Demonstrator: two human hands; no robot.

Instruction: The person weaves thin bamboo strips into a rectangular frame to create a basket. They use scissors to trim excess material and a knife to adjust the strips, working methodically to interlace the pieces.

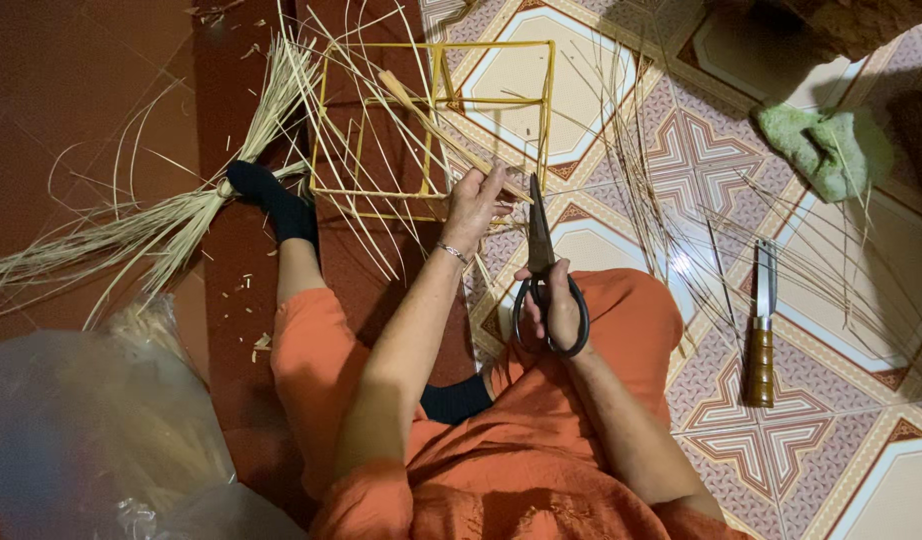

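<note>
Head camera looks straight down at a seated person in orange clothes on a floor that is plain red-brown on the left and patterned tile (841, 420) on the right. Far left, a bundle of pale straw strands (131, 235) fans out over the red floor, its tied neck under a black-socked foot (271, 200). Next comes the yellow wire frame (436, 120), a box-shaped skeleton lying near the top edge of the floor where red meets tile, with loose strands threaded through it. The left hand (473, 205) is closed around the frame's near edge, pinching a strand against it. Just right of that hand, the right hand (551, 305) has its fingers through the loops of black scissors (543, 270); the blades look shut or nearly so, long axis pointing up and away from the body toward the left hand's fingertips, so the strand lies just ahead of the tips. Farther right, a wooden-handled knife (761, 325) lies on the tile, blade pointing away, well apart from both hands; a green cloth (821, 145) sits toward the upper right. Which strand is pinched is hard to make out, and the lower left is blurred by a plastic bag (91, 430).
</note>
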